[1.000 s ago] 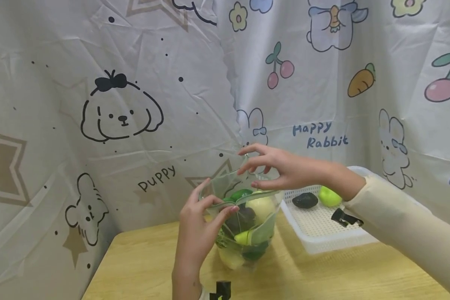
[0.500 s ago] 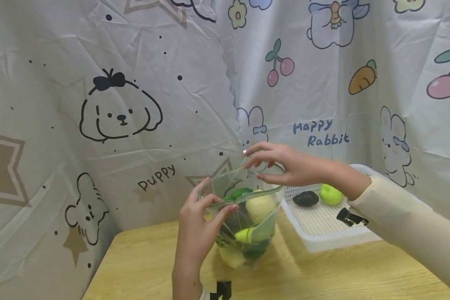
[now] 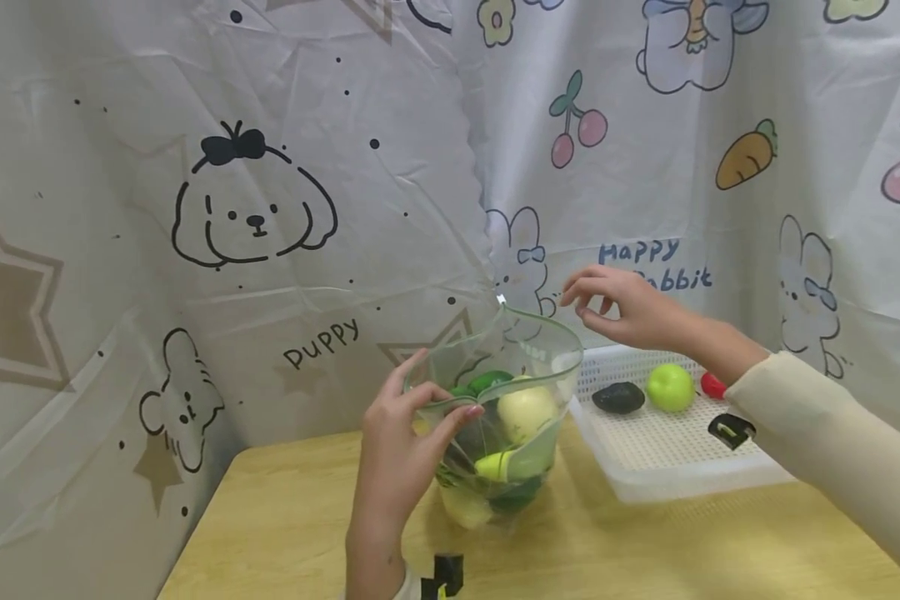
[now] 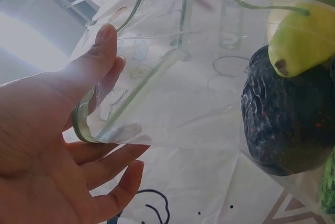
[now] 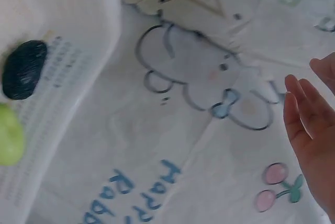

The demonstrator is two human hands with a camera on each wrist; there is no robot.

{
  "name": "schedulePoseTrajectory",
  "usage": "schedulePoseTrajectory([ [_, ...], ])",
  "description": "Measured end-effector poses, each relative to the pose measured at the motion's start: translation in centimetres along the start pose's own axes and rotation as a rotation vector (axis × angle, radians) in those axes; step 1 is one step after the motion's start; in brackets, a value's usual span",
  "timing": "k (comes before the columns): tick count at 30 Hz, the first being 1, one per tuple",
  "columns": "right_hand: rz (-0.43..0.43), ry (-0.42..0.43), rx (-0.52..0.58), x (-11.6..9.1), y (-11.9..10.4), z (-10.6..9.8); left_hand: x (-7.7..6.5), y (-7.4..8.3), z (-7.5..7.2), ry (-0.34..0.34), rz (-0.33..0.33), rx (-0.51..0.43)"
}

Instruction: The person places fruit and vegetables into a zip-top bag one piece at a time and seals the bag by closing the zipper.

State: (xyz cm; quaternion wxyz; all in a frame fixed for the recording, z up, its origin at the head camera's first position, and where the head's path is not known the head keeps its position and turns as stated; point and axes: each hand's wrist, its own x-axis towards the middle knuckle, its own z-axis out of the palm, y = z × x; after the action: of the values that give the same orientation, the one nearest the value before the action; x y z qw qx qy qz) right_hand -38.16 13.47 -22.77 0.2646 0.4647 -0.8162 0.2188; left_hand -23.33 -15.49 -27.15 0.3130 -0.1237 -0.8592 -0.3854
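A clear zip bag (image 3: 528, 467) with a green-edged mouth stands on the table, its top spread wide. Inside are a pale round fruit (image 3: 527, 414), a yellow-green piece (image 3: 493, 467), a dark wrinkled avocado (image 4: 285, 114) and other green produce. My left hand (image 3: 397, 442) pinches the bag's near rim between thumb and fingers. In the left wrist view the same hand (image 4: 68, 124) has the rim between its thumb and fingers. My right hand (image 3: 630, 308) hangs in the air right of the bag's mouth, apart from it, fingers loosely bent and holding nothing.
A white mesh basket (image 3: 622, 487) stands on the wooden table (image 3: 277, 517) at the right. It holds a dark avocado (image 3: 618, 398), a green apple (image 3: 671, 387) and a red item (image 3: 713, 385) partly behind the right sleeve. A printed curtain (image 3: 390, 250) hangs behind.
My right hand has left the bag's rim and moved right, toward the basket. The left hand keeps its grip on the bag. The red item in the basket has come into sight.
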Motion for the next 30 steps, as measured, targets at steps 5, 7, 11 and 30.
schedulePoseTrajectory([
  [5,0.078,-0.044,-0.066,-2.2,3.8,2.5,0.1,0.2,-0.2,-0.006,-0.007,0.009],
  [7,0.09,-0.059,-0.094,-3.0,5.1,3.5,0.1,0.2,-0.3,-0.001,-0.005,0.012],
  [11,0.132,-0.097,-0.128,-4.1,6.9,4.6,0.1,0.1,-0.4,-0.004,-0.006,0.01],
  [30,0.69,-0.867,0.029,-7.4,8.9,6.7,-0.1,0.2,-0.1,-0.005,-0.019,0.017],
])
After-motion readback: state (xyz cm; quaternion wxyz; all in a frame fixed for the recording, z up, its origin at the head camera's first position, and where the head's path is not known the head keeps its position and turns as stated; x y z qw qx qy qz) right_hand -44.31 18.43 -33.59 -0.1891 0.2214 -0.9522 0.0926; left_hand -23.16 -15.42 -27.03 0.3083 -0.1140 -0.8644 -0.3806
